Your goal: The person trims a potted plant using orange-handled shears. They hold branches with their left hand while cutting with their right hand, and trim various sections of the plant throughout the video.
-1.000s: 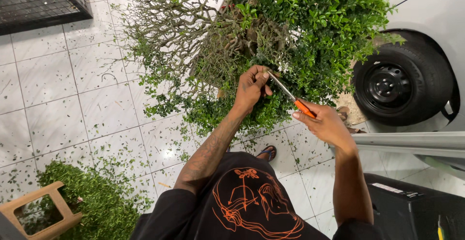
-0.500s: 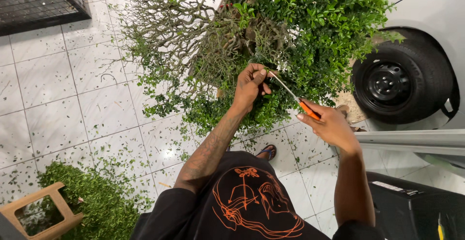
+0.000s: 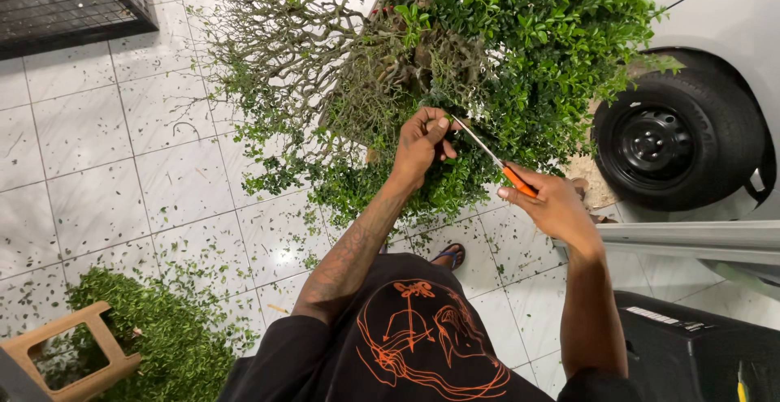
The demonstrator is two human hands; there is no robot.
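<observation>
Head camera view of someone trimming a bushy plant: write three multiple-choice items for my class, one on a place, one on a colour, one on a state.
1. Where does the heap of cut leaves lie?
A. On the tiled floor, lower left
B. On the car wheel
C. In the wire cage

2. What colour are the handles of the scissors?
A. Blue
B. Orange
C. White

3. What is the left hand doing?
A. Hanging free
B. Resting on the floor
C. Pinching a twig of the plant

Key: 1 A, the green pile sits beside the wooden stool. 2 B, orange shows in the right hand. 3 C, fingers close at the blade tips.
</observation>
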